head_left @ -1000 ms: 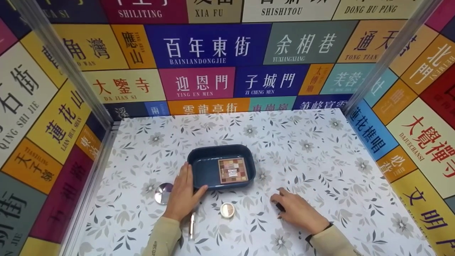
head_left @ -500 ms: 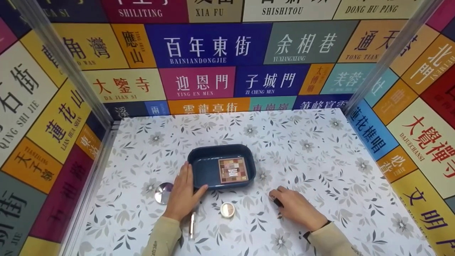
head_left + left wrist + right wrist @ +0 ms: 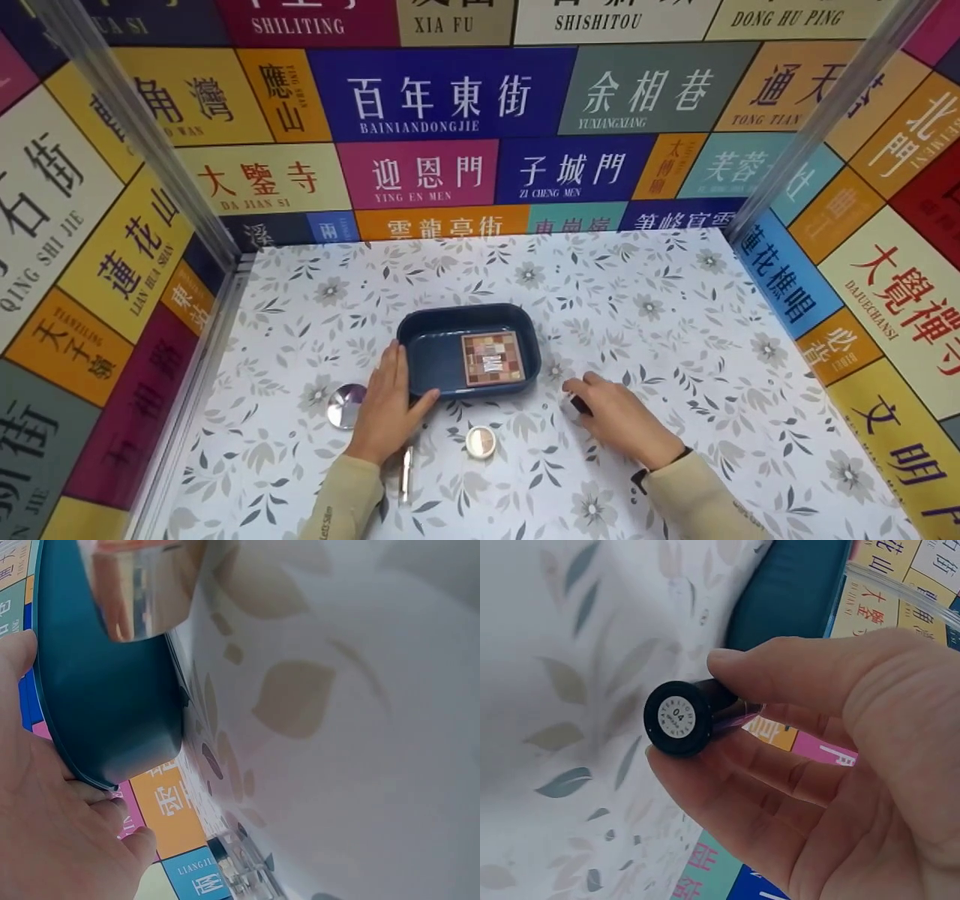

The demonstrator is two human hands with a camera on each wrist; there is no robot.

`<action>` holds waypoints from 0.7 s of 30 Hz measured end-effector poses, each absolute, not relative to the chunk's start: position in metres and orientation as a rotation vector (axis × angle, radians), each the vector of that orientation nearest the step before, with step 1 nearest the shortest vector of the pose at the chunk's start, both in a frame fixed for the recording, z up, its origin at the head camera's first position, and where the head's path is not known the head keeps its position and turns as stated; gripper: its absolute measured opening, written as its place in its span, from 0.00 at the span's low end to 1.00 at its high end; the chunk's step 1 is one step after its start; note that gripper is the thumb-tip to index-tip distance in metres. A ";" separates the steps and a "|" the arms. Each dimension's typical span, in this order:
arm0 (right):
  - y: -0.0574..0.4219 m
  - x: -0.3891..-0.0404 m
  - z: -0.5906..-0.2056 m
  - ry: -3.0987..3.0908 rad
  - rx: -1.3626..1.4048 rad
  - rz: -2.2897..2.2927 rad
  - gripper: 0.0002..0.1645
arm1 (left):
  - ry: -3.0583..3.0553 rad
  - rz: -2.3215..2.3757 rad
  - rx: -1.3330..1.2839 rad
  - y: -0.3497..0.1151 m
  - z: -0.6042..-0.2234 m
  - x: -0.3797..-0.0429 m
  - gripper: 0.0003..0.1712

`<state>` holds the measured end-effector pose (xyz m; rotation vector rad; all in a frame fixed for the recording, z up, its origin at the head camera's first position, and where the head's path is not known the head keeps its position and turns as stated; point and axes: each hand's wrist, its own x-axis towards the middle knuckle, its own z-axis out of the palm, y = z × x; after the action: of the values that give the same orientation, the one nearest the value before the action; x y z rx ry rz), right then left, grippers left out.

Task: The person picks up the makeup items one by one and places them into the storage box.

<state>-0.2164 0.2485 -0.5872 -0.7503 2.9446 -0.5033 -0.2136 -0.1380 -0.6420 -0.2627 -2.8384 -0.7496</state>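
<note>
A dark blue rectangular basin (image 3: 435, 360) stands mid-table, with a square multicoloured eyeshadow palette (image 3: 492, 360) lying in its right half. My left hand (image 3: 386, 412) rests with extended fingers along the basin's left side, thumb at the front corner; the left wrist view also shows the fingers against its wall. To the basin's right, my right hand (image 3: 626, 416) pinches a small dark lipstick tube (image 3: 686, 718) between thumb and fingers, just above the table. Its round black end carries a white label reading 04.
A shiny round compact (image 3: 346, 406) lies left of my left hand, partly covered by it. In front of the basin are a small round pan of pressed powder (image 3: 481, 442) and a slim metallic tube (image 3: 406, 474). Sign-printed walls enclose the flower-patterned table (image 3: 675, 315).
My right hand has moved a little forward and left, towards the basin, with the lipstick tube in its grip. The left hand has stayed against the basin.
</note>
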 end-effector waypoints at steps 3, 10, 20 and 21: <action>0.246 -0.221 -0.582 2.945 -0.736 -0.523 0.27 | -2.831 -0.751 -0.262 -0.138 -0.643 -0.214 0.57; 0.236 -0.231 -0.572 2.982 -0.782 -0.544 0.29 | -2.826 -0.754 -0.264 -0.138 -0.644 -0.214 0.57; 0.219 -0.251 -0.554 3.009 -0.910 -0.548 0.30 | -2.812 -0.776 -0.297 -0.139 -0.642 -0.214 0.56; 0.217 -0.254 -0.552 3.010 -0.920 -0.546 0.30 | -2.812 -0.776 -0.296 -0.139 -0.642 -0.214 0.56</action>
<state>-0.2536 0.2167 -0.5517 -0.9196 3.0102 -0.5457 -0.2137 -0.1393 -0.6418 -0.2959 -2.8122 -0.7759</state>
